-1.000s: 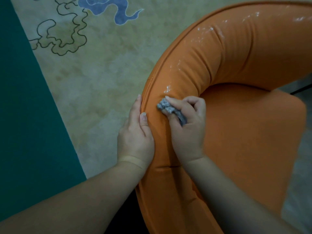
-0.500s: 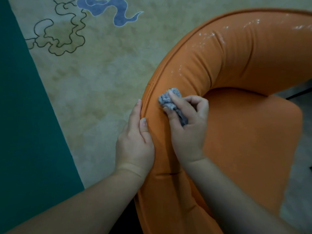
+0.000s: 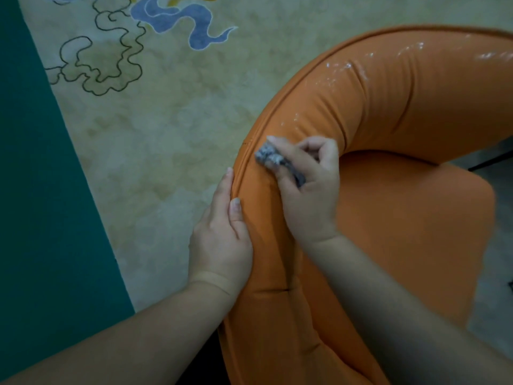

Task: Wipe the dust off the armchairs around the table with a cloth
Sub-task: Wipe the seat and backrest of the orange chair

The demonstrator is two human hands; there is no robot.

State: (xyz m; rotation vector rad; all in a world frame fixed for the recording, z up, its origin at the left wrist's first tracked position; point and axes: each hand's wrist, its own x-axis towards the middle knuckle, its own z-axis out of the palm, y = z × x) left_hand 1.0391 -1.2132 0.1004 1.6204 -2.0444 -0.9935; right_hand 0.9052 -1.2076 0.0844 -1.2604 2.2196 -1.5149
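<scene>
An orange armchair (image 3: 388, 112) with a curved padded back fills the right side of the head view. White dust streaks lie along the top of its back, toward the upper right. My right hand (image 3: 308, 195) pinches a small crumpled grey cloth (image 3: 268, 156) and presses it on the back's rim. My left hand (image 3: 222, 240) rests flat against the outer side of the back, fingers straight, thumb on the seam.
A beige rug (image 3: 166, 129) with blue and dark curly patterns lies under the chair on the left. A dark teal strip (image 3: 41, 218) borders the rug at the far left. A pale floor patch (image 3: 497, 273) shows at the right edge.
My right hand has slid the cloth a short way along the rim of the back. The left hand has stayed in place on the outer side.
</scene>
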